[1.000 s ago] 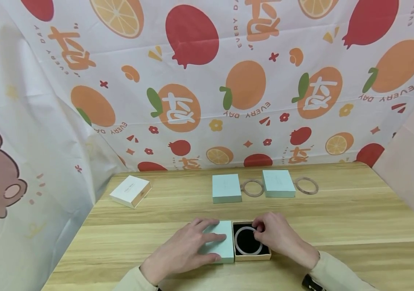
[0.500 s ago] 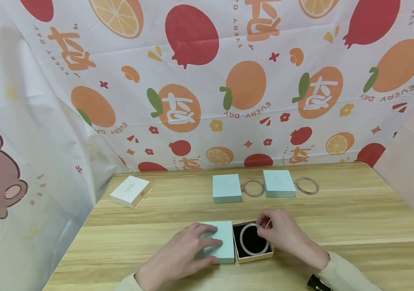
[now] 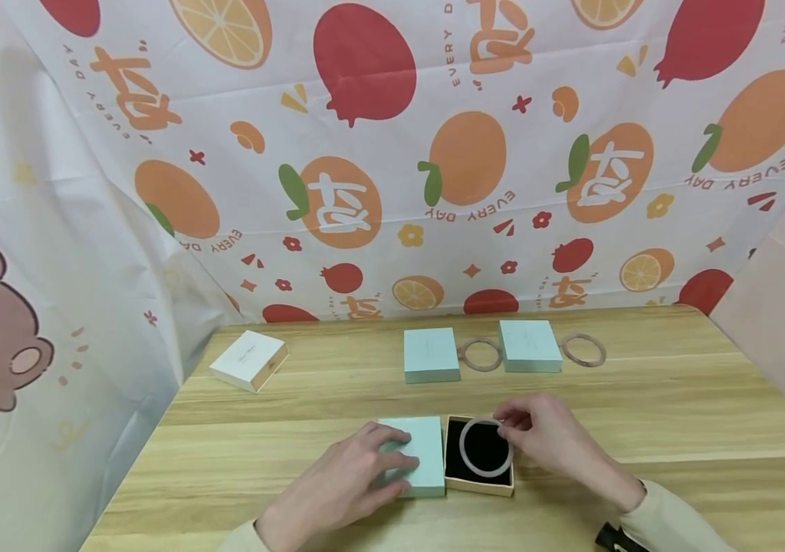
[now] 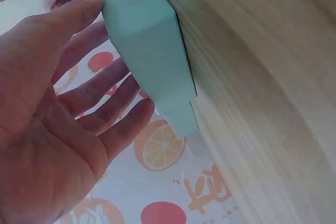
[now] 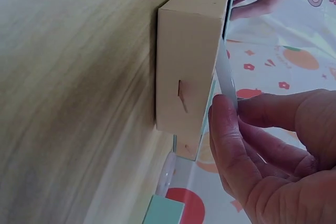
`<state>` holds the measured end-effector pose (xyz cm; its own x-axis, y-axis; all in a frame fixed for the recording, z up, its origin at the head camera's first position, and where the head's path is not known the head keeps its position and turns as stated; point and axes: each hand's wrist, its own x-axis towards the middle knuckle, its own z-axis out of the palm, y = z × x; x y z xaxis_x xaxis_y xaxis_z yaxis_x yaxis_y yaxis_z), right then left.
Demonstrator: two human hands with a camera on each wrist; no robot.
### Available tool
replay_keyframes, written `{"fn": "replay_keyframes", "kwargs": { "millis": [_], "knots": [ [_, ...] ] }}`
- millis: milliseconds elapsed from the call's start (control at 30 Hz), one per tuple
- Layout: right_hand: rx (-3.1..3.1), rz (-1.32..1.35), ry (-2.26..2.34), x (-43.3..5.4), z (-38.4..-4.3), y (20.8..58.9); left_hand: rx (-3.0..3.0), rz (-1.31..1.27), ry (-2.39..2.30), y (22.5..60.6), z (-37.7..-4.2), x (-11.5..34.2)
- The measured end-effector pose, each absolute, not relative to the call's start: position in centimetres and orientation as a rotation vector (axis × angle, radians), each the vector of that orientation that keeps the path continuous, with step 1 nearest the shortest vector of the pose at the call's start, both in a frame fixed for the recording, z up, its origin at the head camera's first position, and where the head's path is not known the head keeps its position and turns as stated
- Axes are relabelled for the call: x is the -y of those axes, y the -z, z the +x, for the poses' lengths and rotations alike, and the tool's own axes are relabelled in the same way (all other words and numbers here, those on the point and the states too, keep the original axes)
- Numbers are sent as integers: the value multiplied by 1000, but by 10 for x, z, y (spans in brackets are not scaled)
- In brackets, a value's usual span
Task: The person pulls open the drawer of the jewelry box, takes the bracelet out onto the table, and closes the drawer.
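Observation:
My left hand [image 3: 344, 483] rests its spread fingers on a closed mint-green box [image 3: 428, 458]. In the left wrist view those fingers lie fairly straight, thumb and fingertips along the box's edges. Right against it stands an open box tray [image 3: 479, 488] with tan walls and a black lining. Over the tray, a pale translucent bangle [image 3: 464, 446] is tilted, its upper right side pinched between thumb and fingers of my right hand [image 3: 554, 441]. The right wrist view shows the bangle [image 5: 226, 74] edge-on beside the tray's wall [image 5: 184, 51], with the pinching fingertips [image 5: 224, 109] on it.
Farther back on the wooden table stand two mint-green boxes [image 3: 430, 354], each with a bangle [image 3: 481, 369] lying at its right side. A white box [image 3: 247, 359] lies at the back left. A fruit-printed cloth [image 3: 392, 192] hangs behind the table.
My right hand has drawn the bangle up and to the right from the black lining. The tray turned slightly, then straightened. My left hand has stayed nearly still on the mint-green box.

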<state>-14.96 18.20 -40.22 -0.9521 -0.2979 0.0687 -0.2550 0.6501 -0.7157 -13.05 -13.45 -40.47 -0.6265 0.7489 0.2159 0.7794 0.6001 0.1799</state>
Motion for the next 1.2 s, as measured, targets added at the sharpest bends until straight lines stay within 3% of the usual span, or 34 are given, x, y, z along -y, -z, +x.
{"fn": "replay_keyframes", "kwargs": {
  "millis": [733,1200],
  "knots": [
    [-2819,-293,1396,-178,-183,398,2764,-1280,418,402,-129,134],
    [-2768,-417,1387,-160,-212,400,2740,-1282,414,404,-129,134]
  ]
}}
